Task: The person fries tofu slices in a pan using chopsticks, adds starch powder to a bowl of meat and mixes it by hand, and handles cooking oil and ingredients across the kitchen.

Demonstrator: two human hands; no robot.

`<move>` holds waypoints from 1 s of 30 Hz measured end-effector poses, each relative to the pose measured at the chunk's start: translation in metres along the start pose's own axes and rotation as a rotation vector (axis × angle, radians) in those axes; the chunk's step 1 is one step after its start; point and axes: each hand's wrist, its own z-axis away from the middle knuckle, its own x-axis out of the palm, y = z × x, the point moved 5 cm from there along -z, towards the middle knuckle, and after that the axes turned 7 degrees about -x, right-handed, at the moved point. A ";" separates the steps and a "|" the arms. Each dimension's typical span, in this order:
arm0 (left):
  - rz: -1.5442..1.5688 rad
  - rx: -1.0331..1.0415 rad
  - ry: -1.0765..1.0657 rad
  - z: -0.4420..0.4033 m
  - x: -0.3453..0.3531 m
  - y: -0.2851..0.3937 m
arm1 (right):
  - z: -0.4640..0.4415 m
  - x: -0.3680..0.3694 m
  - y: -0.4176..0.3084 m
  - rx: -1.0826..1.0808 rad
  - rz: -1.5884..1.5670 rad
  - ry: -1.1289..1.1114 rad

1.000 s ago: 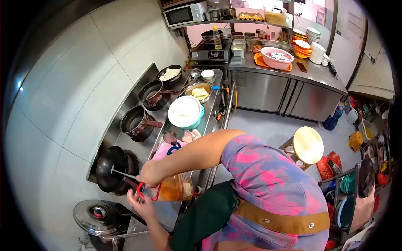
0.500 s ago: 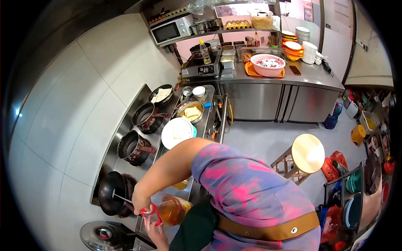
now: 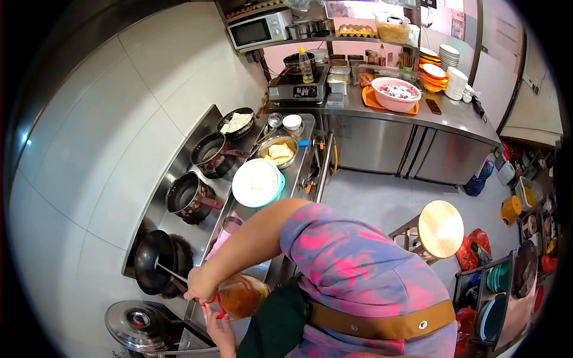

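My right hand (image 3: 202, 285) is closed at the red handle and neck of a clear plastic jug (image 3: 245, 295) holding amber liquid. The jug is tilted beside the dark green apron. Below, my left hand (image 3: 219, 331) has its fingers bent against the jug's red part; its palm is partly hidden. A thin metal rod (image 3: 170, 270) runs from the black wok (image 3: 154, 262) to my right hand; whether that hand touches it, I cannot tell. A glass lid (image 3: 140, 325) with a dark knob lies near the wok.
Two dark saucepans (image 3: 192, 197) and a pan with pale slabs (image 3: 237, 122) line the wall. A white-lidded tub (image 3: 258, 182) and a metal bowl (image 3: 279, 150) stand closer. Behind are a steel counter with a pink basin (image 3: 396, 95) and a wooden stool (image 3: 440, 230).
The view has shifted slightly, and my right forearm sits a little lower relative to the tub. A pink item beside the forearm now shows. Both hands stay at the jug.
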 end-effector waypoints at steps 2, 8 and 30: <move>0.006 -0.003 0.001 -0.001 -0.001 -0.001 | -0.008 0.003 0.008 -0.189 -0.001 -0.115; -0.016 -0.022 -0.008 -0.004 -0.001 0.007 | -0.010 -0.029 0.001 -0.023 0.102 -0.212; -0.266 0.234 0.005 -0.041 -0.036 0.059 | 0.202 -0.033 0.117 0.219 -0.871 0.861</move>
